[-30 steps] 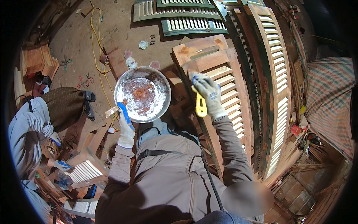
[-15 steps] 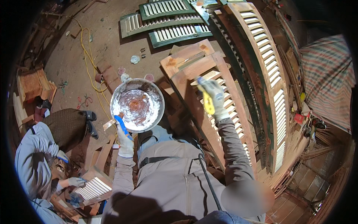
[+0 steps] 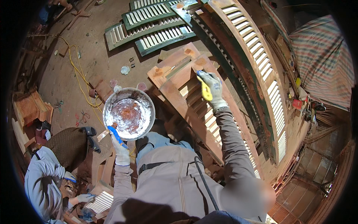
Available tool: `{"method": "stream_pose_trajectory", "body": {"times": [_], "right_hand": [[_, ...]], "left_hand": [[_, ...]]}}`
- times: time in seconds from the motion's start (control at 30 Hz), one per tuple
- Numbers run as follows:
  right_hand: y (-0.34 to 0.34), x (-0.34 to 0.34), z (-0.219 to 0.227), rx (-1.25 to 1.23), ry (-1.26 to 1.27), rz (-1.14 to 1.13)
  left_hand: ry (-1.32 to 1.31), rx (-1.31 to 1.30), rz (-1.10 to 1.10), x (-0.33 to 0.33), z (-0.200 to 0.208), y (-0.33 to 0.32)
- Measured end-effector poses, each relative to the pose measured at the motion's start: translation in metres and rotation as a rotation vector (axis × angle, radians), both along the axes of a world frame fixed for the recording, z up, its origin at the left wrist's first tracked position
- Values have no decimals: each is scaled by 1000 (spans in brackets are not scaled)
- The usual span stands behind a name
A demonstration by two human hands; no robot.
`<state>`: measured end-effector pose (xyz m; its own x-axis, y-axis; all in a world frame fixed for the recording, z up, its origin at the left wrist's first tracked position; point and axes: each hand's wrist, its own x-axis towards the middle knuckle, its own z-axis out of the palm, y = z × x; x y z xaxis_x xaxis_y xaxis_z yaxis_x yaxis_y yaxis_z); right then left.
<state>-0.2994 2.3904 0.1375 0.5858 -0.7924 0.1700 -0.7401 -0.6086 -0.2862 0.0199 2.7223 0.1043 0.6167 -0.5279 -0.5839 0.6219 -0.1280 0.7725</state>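
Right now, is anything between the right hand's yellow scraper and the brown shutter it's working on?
Nothing visible: the right hand holds the yellow scraper directly against the brown shutter, with no object lying between them.

A workshop seen from above, with a bare brown dirt floor [image 3: 89, 56] filling the upper left of the frame. Green louvred shutters [image 3: 149, 31] lie flat on it near the top centre. A yellow cable [image 3: 80, 80] snakes across the floor at left, beside small scraps and a pair of red-handled pliers [image 3: 82, 118]. Long shutters [image 3: 257, 63], some bare wood, some dark green, lean in a row across the upper right. A striped cloth [image 3: 320, 63] hangs at far right. Stacked timber [image 3: 30, 110] sits at the left edge. Daylight is warm and even.
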Motion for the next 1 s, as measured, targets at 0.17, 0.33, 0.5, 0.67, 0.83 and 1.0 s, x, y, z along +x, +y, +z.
{"method": "stream_pose_trajectory", "body": {"times": [0.17,0.33,0.5,0.67,0.83,1.0], "right_hand": [[-20,-11,8,-40,14,-199],[-24,-14,-2,-9,-51,-66],[-36,4,-4,304,-255,-323],[-9,19,13,155,-6,-9],[-20,3,-14,-24,-176,-208],[80,31,21,-34,-145,-147]], "left_hand": [[-27,-51,-77,6,4,-19],[-28,-49,-107,8,21,-30],[-24,-102,-138,14,19,-31],[-82,-101,-140,12,25,-37],[-236,-109,-244,15,14,-40],[-139,-183,-294,34,-3,-26]]}}
